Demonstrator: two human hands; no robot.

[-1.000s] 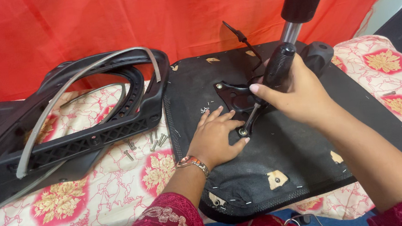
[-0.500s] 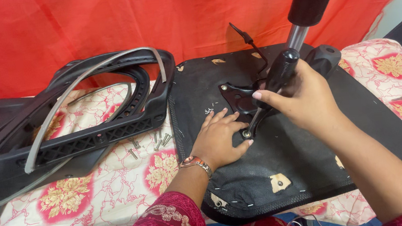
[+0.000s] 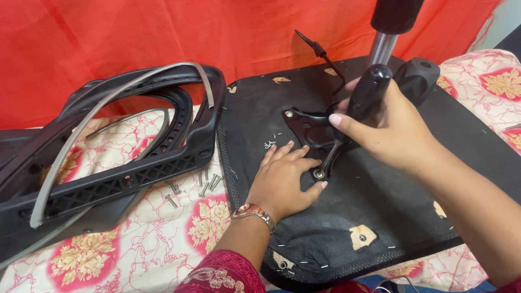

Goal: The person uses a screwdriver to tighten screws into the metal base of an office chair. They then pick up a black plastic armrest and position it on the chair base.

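Screwdriver on seat-plate bolt; no containers in my view.

I see the right hand [image 3: 393, 130] closed around the black screwdriver [image 3: 359, 108], tip touching a bolt on the metal plate [image 3: 310, 132] of the upturned seat base [image 3: 406, 202]; left hand [image 3: 283, 179] open, flat on the seat beside the bolt; loose screws [image 3: 203, 184] lie on the floral cloth [image 3: 124, 249] near the chair back frame [image 3: 102, 155]; versus a second ago, both hands are unmoved; view has shifted slightly.
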